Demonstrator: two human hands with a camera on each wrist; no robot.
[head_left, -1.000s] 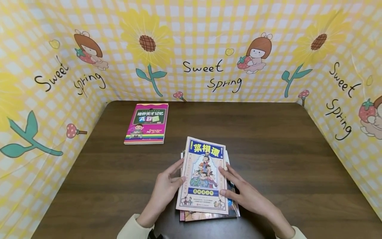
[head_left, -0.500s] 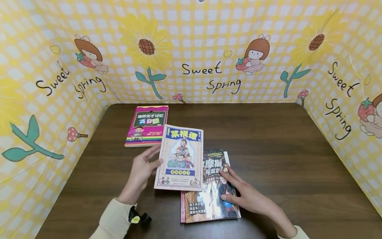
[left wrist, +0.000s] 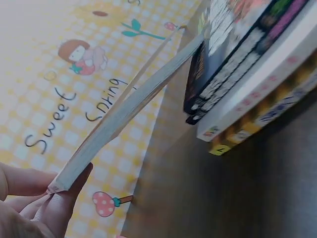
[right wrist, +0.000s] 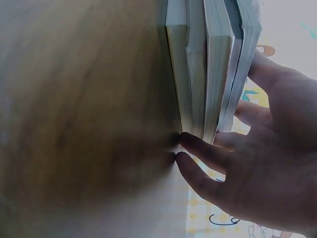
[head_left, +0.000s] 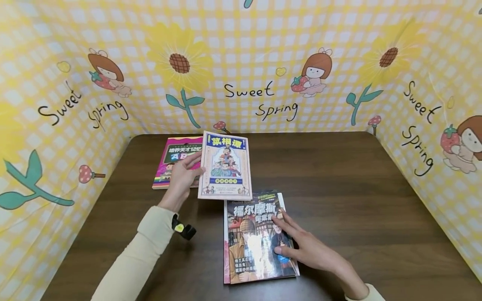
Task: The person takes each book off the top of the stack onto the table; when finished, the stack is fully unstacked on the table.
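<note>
My left hand (head_left: pixel 183 177) pinches the left edge of a thin book (head_left: pixel 225 171) with a pale, blue-banded cover. This book is held up between the stack and a pink book (head_left: pixel 160 172), which it partly covers. In the left wrist view, thumb and fingers clasp a corner of the pale book (left wrist: pixel 106 126), its pages seen edge-on. My right hand (head_left: pixel 306 246) rests on the right side of a stack of several books (head_left: pixel 256 246), topped by a glossy detective comic. In the right wrist view, relaxed fingertips (right wrist: pixel 198 146) touch the stacked books' page edges (right wrist: pixel 218 64) and the table.
The dark wooden table (head_left: pixel 339 175) stretches right and left of the stack. A yellow-checked cloth (head_left: pixel 248 54) with flowers and cartoon girls stands around the back and sides. A black strap device (head_left: pixel 184 229) sits on the left wrist. Spines of the stack (left wrist: pixel 257 69) show in the left wrist view.
My left hand has lifted the pale book off the stack and carried it left and away, uncovering the detective comic. My right hand has stayed at the stack's right side.
</note>
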